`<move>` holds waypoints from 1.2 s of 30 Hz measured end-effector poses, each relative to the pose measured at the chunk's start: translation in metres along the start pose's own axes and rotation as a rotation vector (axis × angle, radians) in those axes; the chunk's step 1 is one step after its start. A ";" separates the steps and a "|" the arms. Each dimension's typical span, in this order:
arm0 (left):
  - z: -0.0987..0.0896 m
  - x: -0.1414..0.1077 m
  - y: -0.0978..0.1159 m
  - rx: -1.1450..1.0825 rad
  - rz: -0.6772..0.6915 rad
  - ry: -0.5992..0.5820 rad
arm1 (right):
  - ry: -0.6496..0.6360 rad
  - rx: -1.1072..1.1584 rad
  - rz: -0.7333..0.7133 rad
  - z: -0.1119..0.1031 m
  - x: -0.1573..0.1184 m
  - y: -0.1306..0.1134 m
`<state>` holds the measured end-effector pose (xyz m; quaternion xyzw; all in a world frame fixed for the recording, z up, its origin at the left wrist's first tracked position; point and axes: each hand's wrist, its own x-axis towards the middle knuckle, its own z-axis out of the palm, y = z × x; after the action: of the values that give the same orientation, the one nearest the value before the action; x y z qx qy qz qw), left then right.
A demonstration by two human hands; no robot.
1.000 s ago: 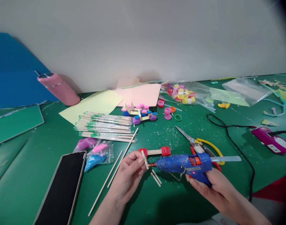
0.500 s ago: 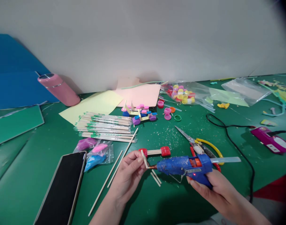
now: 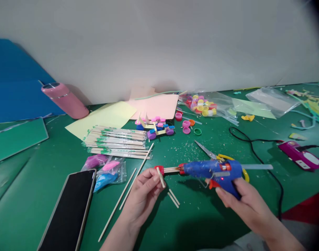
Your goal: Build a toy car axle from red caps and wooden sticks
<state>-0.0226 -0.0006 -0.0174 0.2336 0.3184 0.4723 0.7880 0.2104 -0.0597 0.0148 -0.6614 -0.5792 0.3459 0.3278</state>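
Between thumb and fingers, my left hand [image 3: 146, 190] pinches a short wooden stick [image 3: 160, 177] above the table. My right hand [image 3: 245, 204] is wrapped round the handle of a blue glue gun [image 3: 211, 169], which has a clear glue stick [image 3: 257, 167] jutting from its back. The gun's nozzle points left and lies in front of a small piece made of pale sticks with red ends [image 3: 171, 170], hiding part of it. Two short cut sticks [image 3: 173, 198] lie on the table just right of my left hand.
Long sticks [image 3: 117, 205] and a phone [image 3: 67, 212] lie to the left, near wrapped chopsticks [image 3: 117, 141] and bagged clay [image 3: 105, 170]. Scissors [image 3: 205, 150] lie behind the glue gun. Small craft cars [image 3: 159, 129], bottle caps [image 3: 186, 127] and a pink bottle [image 3: 66, 101] are farther back. A black cord [image 3: 273, 174] runs at right.
The glue gun has moved right and up, so its nozzle has left the stick in my left hand. My left hand has stayed in place.
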 end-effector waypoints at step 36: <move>0.004 0.001 0.002 0.088 0.041 0.079 | -0.373 -0.550 -0.304 0.080 0.028 -0.015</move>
<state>-0.0209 0.0015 -0.0137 0.2557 0.3648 0.4827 0.7540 0.1373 -0.0274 -0.0185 -0.5568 -0.7920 0.2394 0.0743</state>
